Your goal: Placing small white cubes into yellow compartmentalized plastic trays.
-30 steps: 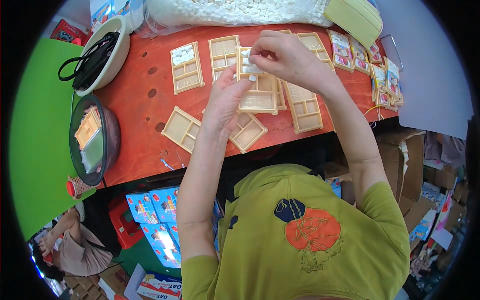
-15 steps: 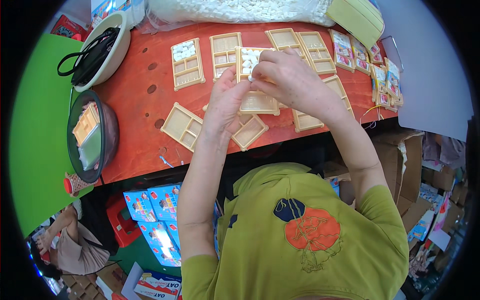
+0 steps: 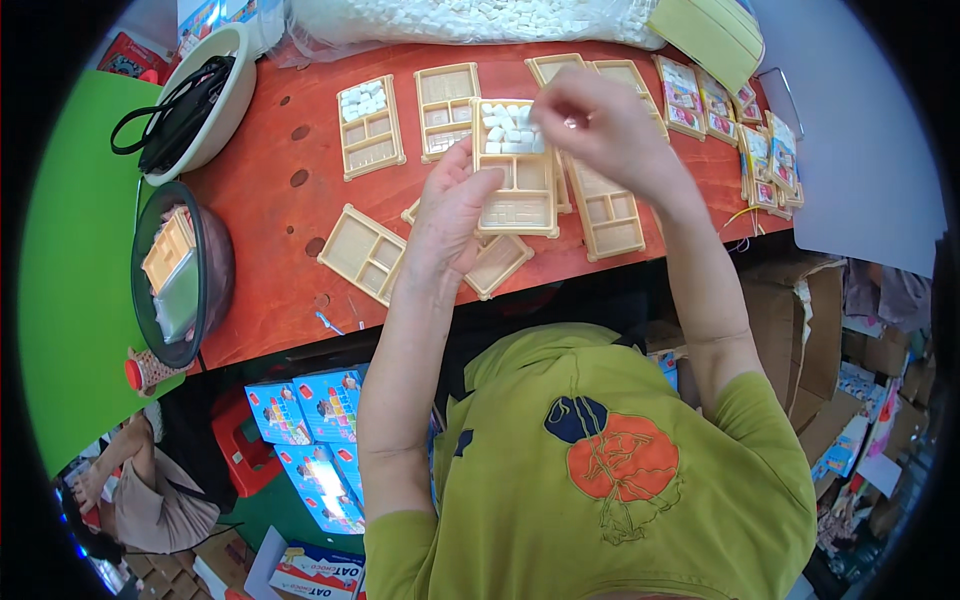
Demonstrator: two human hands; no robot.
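My left hand (image 3: 455, 205) is closed on the left edge of a beige compartment tray (image 3: 517, 215), holding it above the table. Small white pieces (image 3: 508, 135) fill much of its wide top compartment; the lower compartments show bare floors. Just right of the tray's top end, my right hand (image 3: 590, 115) is smeared by motion. Its fingers look curled, but I cannot make out anything in them. Another beige tray (image 3: 370, 125) at the left holds similar white pieces at its top. More beige trays (image 3: 363, 250) lie around my hands, some partly hidden.
A large clear bag of white pieces (image 3: 470, 22) spans the back of the red table (image 3: 260, 260). Packaged sets (image 3: 683, 95) lie at the right. On the left stand a pale basin (image 3: 235, 100) with a black bag and a dark bowl (image 3: 225, 265) with trays and a green item.
My right hand has lifted off the held tray and moved up and right. The held tray's top compartment, covered by the fingers before, now shows its white pieces.
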